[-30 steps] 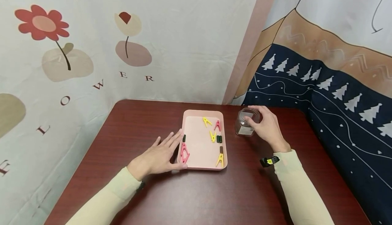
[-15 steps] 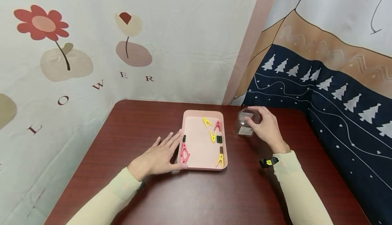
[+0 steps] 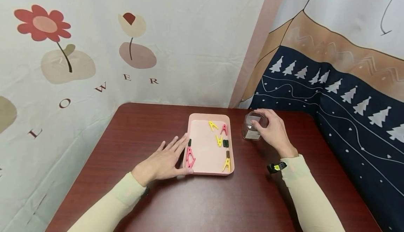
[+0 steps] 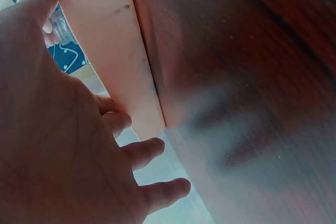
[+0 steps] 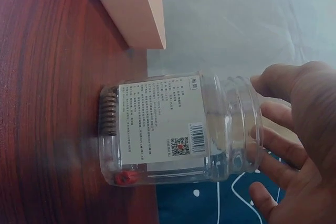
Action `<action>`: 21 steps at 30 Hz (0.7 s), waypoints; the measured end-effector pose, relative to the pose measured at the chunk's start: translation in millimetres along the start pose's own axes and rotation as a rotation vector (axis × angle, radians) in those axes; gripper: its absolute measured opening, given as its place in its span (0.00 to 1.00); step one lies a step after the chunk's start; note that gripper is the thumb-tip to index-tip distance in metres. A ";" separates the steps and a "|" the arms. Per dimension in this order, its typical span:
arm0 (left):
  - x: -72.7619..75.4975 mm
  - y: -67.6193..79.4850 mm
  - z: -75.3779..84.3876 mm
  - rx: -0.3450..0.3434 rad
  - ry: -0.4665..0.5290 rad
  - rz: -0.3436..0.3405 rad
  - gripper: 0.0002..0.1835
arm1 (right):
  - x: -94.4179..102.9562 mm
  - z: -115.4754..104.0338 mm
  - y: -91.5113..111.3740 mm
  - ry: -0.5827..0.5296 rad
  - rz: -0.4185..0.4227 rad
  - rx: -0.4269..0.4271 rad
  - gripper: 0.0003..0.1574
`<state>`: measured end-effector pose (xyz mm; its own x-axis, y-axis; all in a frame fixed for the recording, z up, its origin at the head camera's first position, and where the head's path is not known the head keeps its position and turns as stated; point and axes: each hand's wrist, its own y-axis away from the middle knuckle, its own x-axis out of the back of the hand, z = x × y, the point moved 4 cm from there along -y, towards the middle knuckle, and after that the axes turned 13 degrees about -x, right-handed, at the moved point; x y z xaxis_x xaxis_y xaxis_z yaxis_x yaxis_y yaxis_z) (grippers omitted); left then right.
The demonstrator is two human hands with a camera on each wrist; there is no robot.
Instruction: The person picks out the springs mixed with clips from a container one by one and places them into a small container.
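Observation:
My left hand [image 3: 161,163] lies with spread, mostly straight fingers against the left side of a pink tray [image 3: 206,162]; the left wrist view shows the thumb at the tray's wall. My right hand [image 3: 275,132] holds a clear jar [image 3: 252,134] by its rim, thumb on the near side and fingers around the far side. The jar stands upright on the table and has no lid on. In the right wrist view it carries a white printed label [image 5: 160,121]. A brown ribbed coil [image 5: 108,111] and a small red piece [image 5: 126,177] lie at its bottom.
Inside the tray lie yellow clips [image 3: 219,141], pink clips [image 3: 190,158], short dark green cylinders [image 3: 226,143] and a brown ribbed piece [image 3: 228,154]. The dark red table [image 3: 214,204] meets a printed cloth [image 3: 195,67] at its back and right edges.

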<state>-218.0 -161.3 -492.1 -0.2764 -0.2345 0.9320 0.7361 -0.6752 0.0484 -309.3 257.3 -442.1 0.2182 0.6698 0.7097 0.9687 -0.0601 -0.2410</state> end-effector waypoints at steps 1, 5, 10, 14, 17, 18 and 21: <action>0.0 0.0 0.1 0.000 0.000 0.001 0.68 | 0.0 -1.3 0.5 0.002 0.003 0.008 0.30; -0.3 -0.1 0.4 -0.001 0.005 0.004 0.67 | -0.5 -9.0 3.5 0.014 0.018 0.051 0.30; 0.6 0.1 1.1 0.000 0.001 0.003 0.68 | -2.7 -20.8 6.3 0.034 0.027 0.107 0.30; 1.1 0.7 1.3 -0.001 -0.004 0.005 0.68 | -7.1 -31.6 8.2 0.019 0.002 0.125 0.30; 0.8 1.3 1.3 -0.001 0.002 0.005 0.68 | -12.8 -40.0 10.0 0.007 -0.030 0.130 0.30; 0.7 1.5 1.4 -0.001 0.004 0.004 0.68 | -15.0 -42.7 10.6 0.008 -0.041 0.130 0.30; 0.7 2.1 1.9 -0.001 0.007 0.003 0.68 | -22.6 -50.7 13.1 0.031 -0.072 0.135 0.31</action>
<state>-215.5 -161.6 -490.7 -0.2781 -0.2416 0.9296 0.7365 -0.6749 0.0449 -295.5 203.8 -427.7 0.1542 0.6458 0.7478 0.9576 0.0889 -0.2742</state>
